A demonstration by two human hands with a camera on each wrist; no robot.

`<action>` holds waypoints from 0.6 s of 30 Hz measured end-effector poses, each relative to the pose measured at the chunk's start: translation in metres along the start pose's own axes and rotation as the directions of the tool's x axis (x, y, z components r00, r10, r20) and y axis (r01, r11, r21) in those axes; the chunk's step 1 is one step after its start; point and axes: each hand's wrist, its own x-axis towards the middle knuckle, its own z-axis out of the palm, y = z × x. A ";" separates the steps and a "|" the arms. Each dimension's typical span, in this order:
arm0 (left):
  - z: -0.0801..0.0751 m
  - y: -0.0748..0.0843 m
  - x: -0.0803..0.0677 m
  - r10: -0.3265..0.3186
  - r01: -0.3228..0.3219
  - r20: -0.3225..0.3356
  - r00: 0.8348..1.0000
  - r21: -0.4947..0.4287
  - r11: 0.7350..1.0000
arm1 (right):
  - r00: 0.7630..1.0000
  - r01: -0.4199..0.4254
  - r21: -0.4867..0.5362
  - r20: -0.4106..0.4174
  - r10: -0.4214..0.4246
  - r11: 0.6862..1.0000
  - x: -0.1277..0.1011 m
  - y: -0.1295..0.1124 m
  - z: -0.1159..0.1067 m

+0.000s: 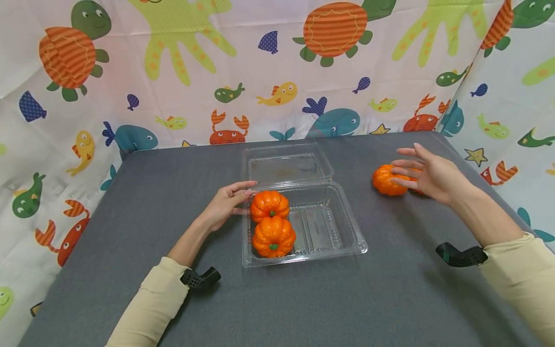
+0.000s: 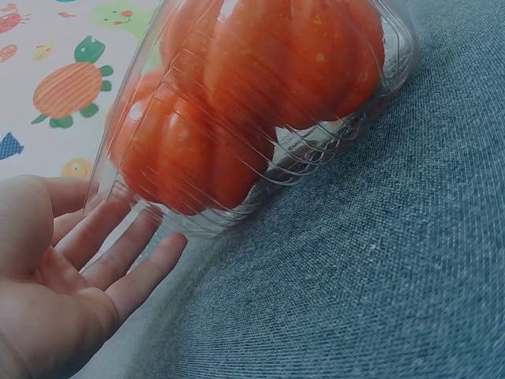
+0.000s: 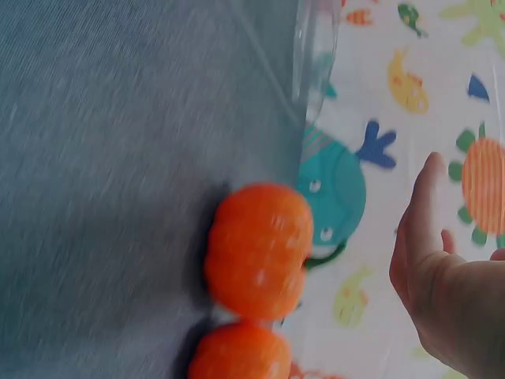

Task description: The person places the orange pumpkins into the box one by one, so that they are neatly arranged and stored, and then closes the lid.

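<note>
In the head view, my left hand (image 1: pixel 225 205) is at the left rim of a clear plastic clamshell container (image 1: pixel 318 219), fingertips touching it near the hinge. The left wrist view shows those fingers (image 2: pixel 118 257) loosely extended against the clear wall. Two orange toy pumpkins, a rear one (image 1: pixel 270 205) and a front one (image 1: pixel 274 236), sit in the container's left side. My right hand (image 1: pixel 433 176) is held with fingers spread above two more pumpkins; the nearer-to-container one (image 1: pixel 389 180) shows well, the other mostly hides behind the hand. Nothing is in the right hand.
The container's lid (image 1: pixel 286 166) lies folded back behind its base. Everything stands on a grey cloth-covered table (image 1: pixel 303 303). A curtain (image 1: pixel 182 106) printed with sea animals hangs along the back and sides.
</note>
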 end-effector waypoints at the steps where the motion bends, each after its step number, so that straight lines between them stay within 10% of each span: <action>1: 0.000 0.000 0.000 0.000 0.000 0.001 1.000 0.002 1.000 | 1.000 -0.005 0.024 -0.009 0.005 1.000 -0.001 0.000 -0.006; 18: 0.001 0.001 0.000 -0.012 0.012 -0.009 1.000 0.000 1.000 | 0.997 -0.005 0.257 -0.070 0.024 0.966 -0.018 0.002 -0.078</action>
